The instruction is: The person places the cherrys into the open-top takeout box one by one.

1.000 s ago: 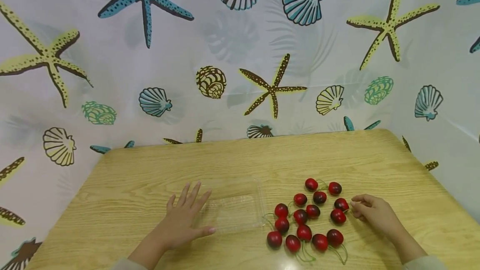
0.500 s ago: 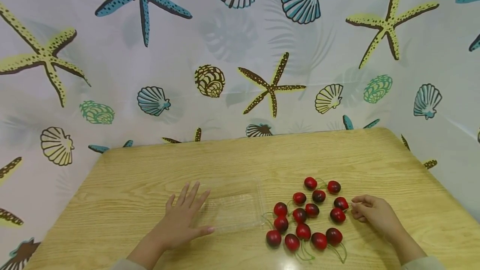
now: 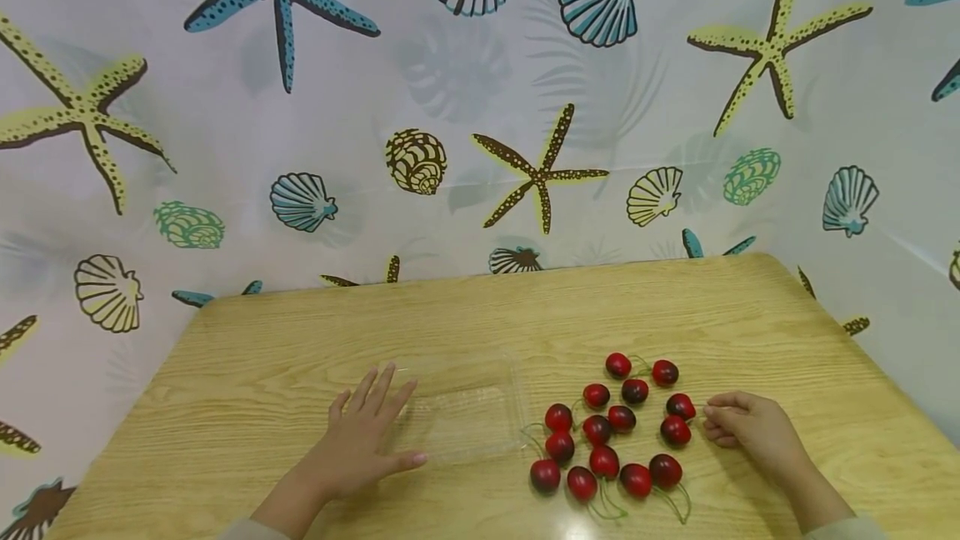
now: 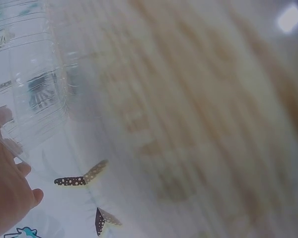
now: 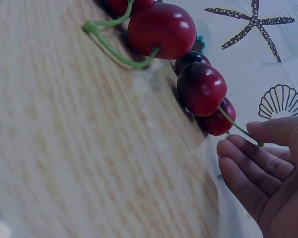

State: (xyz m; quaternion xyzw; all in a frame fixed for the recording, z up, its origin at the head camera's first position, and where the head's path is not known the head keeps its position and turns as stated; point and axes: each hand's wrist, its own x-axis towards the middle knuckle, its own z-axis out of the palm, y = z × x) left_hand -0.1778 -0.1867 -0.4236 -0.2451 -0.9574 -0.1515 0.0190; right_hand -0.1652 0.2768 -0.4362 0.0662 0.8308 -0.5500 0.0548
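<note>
My left hand (image 3: 360,440) lies with fingers spread at the left side of a clear plastic tray (image 3: 468,423); in the left wrist view its fingers meet the edge of the see-through container (image 4: 37,94). To the right of it, several dark red cherries with green stems are scattered, among them a cherry (image 3: 676,431) close to my right hand (image 3: 753,432). The right wrist view shows the thumb and fingers of that hand (image 5: 273,163) pinching the end of a green stem (image 5: 234,124), which runs from a cherry (image 5: 202,89) resting on the table.
A wood-grain table (image 3: 300,348) carries everything. Behind it and at both sides hangs a white curtain (image 3: 465,232) printed with starfish and shells. Other cherries, such as the joined pair's cherry (image 3: 665,471), lie in front of the right hand's cluster.
The head view has shifted slightly. Both hands, the tray and the cherries keep nearly the same places, with the right hand's fingertips staying at the stem.
</note>
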